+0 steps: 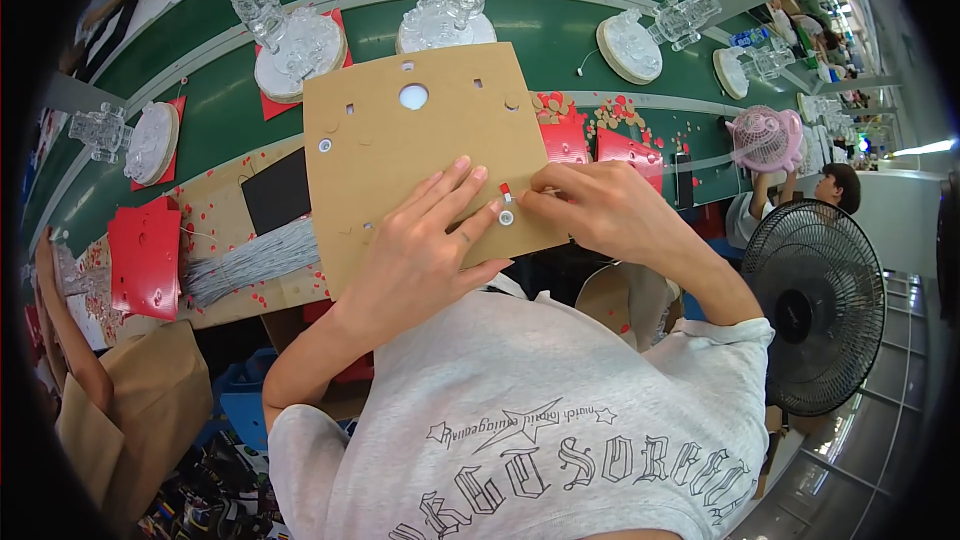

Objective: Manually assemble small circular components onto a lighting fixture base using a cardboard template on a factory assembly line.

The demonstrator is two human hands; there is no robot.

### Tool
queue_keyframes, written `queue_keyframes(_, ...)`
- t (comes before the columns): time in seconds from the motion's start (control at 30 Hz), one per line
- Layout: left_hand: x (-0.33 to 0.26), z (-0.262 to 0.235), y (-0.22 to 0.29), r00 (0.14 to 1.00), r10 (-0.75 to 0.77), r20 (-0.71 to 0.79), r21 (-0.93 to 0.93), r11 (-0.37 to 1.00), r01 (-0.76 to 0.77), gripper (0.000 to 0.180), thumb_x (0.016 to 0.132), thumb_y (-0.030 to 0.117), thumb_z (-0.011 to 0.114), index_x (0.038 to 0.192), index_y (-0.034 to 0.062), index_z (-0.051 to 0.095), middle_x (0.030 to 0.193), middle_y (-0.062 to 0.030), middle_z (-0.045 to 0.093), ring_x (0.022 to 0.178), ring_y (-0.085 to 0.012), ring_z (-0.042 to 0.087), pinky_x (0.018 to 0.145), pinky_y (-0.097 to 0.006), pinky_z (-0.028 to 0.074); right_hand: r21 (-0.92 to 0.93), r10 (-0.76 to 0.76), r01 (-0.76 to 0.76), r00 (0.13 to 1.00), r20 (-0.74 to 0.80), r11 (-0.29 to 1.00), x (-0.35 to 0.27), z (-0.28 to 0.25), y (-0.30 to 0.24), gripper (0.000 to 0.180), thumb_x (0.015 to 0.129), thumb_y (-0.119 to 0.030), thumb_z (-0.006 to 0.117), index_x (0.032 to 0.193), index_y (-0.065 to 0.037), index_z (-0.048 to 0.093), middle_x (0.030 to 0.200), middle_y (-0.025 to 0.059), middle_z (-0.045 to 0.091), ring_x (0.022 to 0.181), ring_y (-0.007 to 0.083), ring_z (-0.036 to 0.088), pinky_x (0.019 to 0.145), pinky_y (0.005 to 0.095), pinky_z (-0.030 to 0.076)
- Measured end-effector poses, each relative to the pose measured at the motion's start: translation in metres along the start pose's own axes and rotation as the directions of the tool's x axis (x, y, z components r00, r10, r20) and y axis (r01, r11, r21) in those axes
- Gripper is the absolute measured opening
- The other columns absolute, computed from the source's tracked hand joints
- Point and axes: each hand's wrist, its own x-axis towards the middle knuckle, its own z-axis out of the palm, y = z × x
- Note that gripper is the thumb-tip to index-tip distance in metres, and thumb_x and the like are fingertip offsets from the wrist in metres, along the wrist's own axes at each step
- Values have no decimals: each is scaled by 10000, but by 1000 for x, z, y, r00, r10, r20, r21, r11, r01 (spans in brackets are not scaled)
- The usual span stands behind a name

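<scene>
A tan cardboard panel with a large round hole and several small slots lies in front of me, close to my body. My left hand rests flat on it, fingers spread. At the panel's right side my right hand has thumb and fingers pinched together; what they hold, if anything, is hidden. Between the two hands a small red-and-white piece sticks up from a slot. Just below it sits a round white grommet-like piece; a similar white round piece is at the panel's left edge.
Transparent figures on round bases stand along the green conveyor. Left of the panel are a bundle of grey wires and red sheets. A pink fan and a black fan stand right. Other people work nearby.
</scene>
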Motion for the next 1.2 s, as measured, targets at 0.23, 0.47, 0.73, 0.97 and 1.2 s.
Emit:
queue_keyframes(0.23,1,1,5,1000,10,16,8,1000,-10,546,710,257,898,1200,96,718,1404,-152,598,1346,-345,539,1086,-471,486,-12,-89,89,996,9,996,-4,-1,5,324,759,-78,672,1078,-29,694,954,59,611,835,207,657,607,345,550)
queue_keyframes(0.47,4,2,8,1000,5,12,-24,1000,-5,476,762,289,852,1143,27,739,1360,-199,614,1349,-347,531,1101,-451,465,-62,-133,130,990,-38,990,-9,7,6,303,767,-91,665,1057,-8,692,983,73,617,849,224,661,625,344,558)
queue_keyframes(0.73,8,2,9,999,33,-19,-69,997,-35,598,695,234,901,1211,16,691,1289,-176,658,1278,-331,593,1035,-438,515,27,-83,85,995,-62,996,-23,-3,20,294,752,-103,678,1034,-22,700,951,57,653,806,206,667,567,345,550)
queue_keyframes(0.97,20,5,21,992,-96,-80,-191,979,79,770,663,224,920,1272,-10,512,1130,-178,680,1056,-379,675,843,-432,566,-119,-153,142,984,-89,983,-18,4,12,289,744,-102,669,1011,9,672,967,82,637,849,228,679,580,340,559)
queue_keyframes(1.2,52,-13,30,978,-79,193,221,975,35,284,848,168,754,1037,-10,639,1030,-147,627,936,-323,652,721,-417,534,-132,-210,185,953,-217,974,-21,7,15,212,726,-106,688,915,-15,655,906,49,581,818,179,635,583,295,564)
